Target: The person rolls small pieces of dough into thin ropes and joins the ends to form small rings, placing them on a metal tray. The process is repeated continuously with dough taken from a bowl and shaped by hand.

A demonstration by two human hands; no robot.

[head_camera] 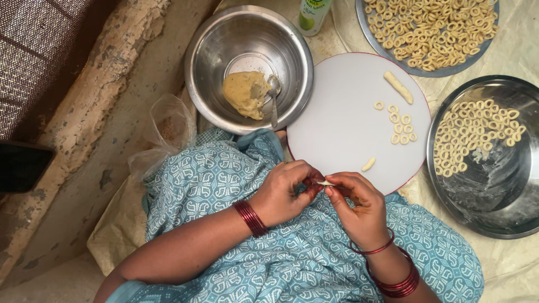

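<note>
My left hand (283, 191) and my right hand (359, 205) meet over my lap, both pinching a small pale piece of dough (324, 182) between the fingertips. Just beyond them lies a round white board (342, 123) carrying a short dough roll (398, 87), a small dough bit (368, 164) and several little dough rings (400, 126). A steel bowl (205, 62) at the upper left holds a lump of yellowish dough (245, 93) and a spoon (273, 98).
A steel plate (494, 185) on the right holds several dough rings (471, 134). Another plate (443, 71) at the top right is heaped with rings. A bottle (312, 14) stands at the top. A crumpled plastic bag (165, 132) lies left of my lap. A rough ledge runs along the left.
</note>
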